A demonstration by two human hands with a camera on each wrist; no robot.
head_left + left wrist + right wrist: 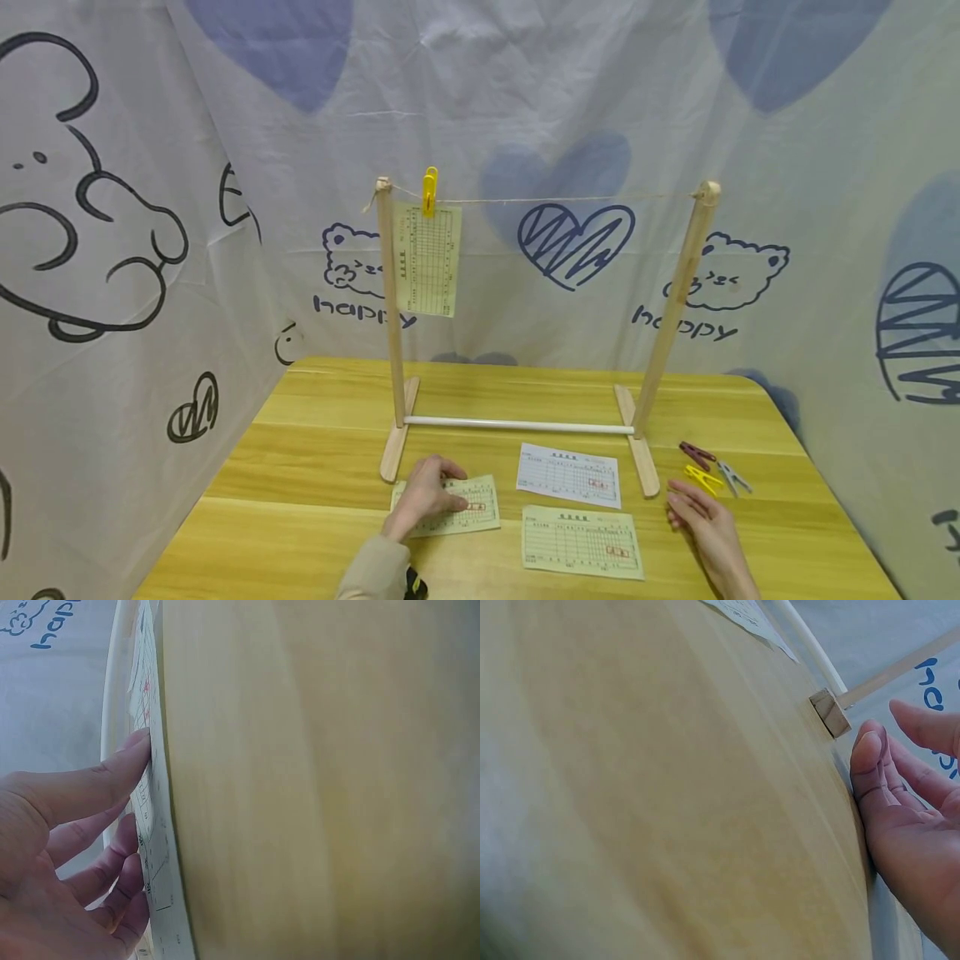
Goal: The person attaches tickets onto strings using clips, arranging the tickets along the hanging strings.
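My left hand (429, 493) rests on a pale green printed slip (483, 492) on the table. In the left wrist view the thumb and fingertips touch its printed face, spread apart along it. Near the right end of the table, my right hand (705, 527) holds nothing, its fingers loosely bent, as the right wrist view also shows. Just beyond its fingertips lie a yellow clothespin (703, 480), a dark red clothespin (697, 455) and a grey clothespin (733, 478). Between the hands are a white printed slip (568, 475) and another pale green slip (582, 542).
Behind the slips stands a wooden frame (678, 308) with a string (555, 200) across its top and a white rod (517, 426) low down. A yellow clothespin (430, 192) holds a green slip (427, 262) on the string's left end. Printed cloth (480, 83) hangs behind.
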